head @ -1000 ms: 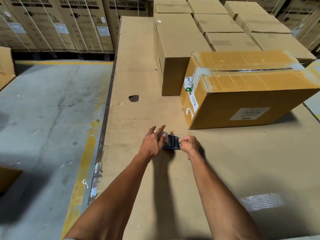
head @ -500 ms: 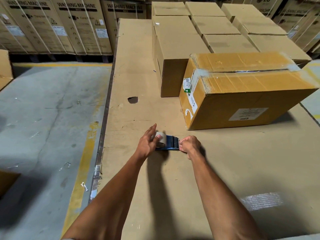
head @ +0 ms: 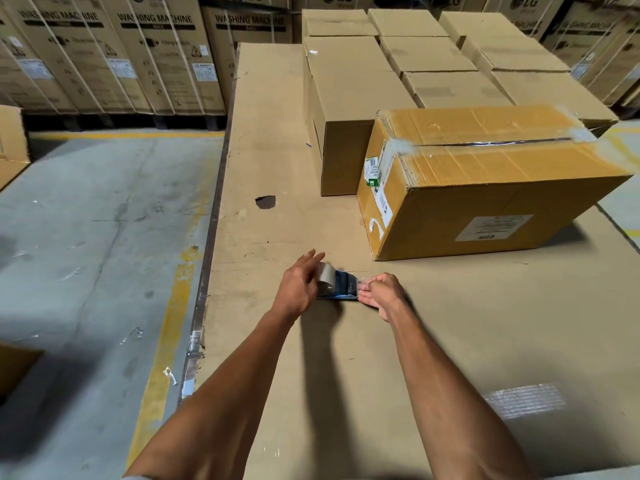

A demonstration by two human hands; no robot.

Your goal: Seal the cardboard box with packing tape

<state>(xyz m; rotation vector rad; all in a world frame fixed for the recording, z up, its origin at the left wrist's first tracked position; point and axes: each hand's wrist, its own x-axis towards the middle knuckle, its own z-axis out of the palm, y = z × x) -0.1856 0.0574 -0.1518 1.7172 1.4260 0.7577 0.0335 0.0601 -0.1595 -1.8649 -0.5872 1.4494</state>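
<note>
**Both hands on the tape dispenser, box waiting at 1 o'clock**

The left hand [head: 299, 289] cups the tape roll [head: 326, 278] with fingers loosely curved. The right hand [head: 381, 295] pinches the clear tape end at the blue dispenser [head: 343, 289] (lying on the cardboard-covered tabletop [head: 277, 133]). The cardboard box [head: 485, 181] sits at 1 o'clock from the hands, well apart, its top seam glossy with tape.

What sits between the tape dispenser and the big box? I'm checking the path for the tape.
Nothing: in the head view, only bare cardboard surface separates the tape dispenser from the big box.
</note>
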